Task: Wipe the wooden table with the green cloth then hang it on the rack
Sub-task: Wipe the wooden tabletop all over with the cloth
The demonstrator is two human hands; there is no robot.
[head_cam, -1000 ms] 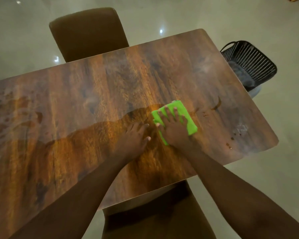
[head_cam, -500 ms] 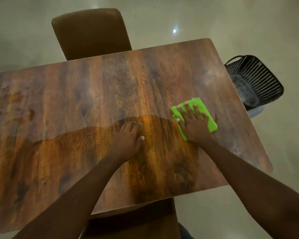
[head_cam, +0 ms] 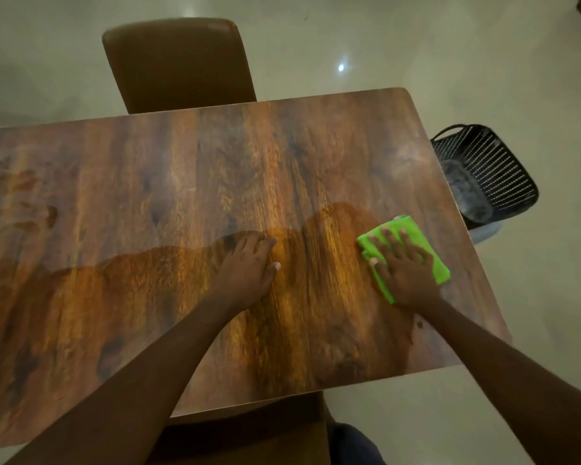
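Head view: wiping step, near the right end of the wooden surface (head_cam: 182, 182). Folded green cloth (head_cam: 416, 231) pinned flat beneath the spread fingers of the right hand (head_cam: 405, 266); left hand (head_cam: 245, 266) flat, empty, bracing mid-surface, well apart. Best done with even palm pressure and overlapping strokes, probably toward the smudged left end. Long axis of cloth roughly parallel to the right edge, pointing away along the fingers

green cloth (head_cam: 413, 228) partly covered by right hand (head_cam: 405, 270); worktop (head_cam: 182, 182) cut off at left edge; black basket (head_cam: 493, 169) partly behind its right edge, grey contents indistinct; far chair (head_cam: 178, 62) seat hidden.
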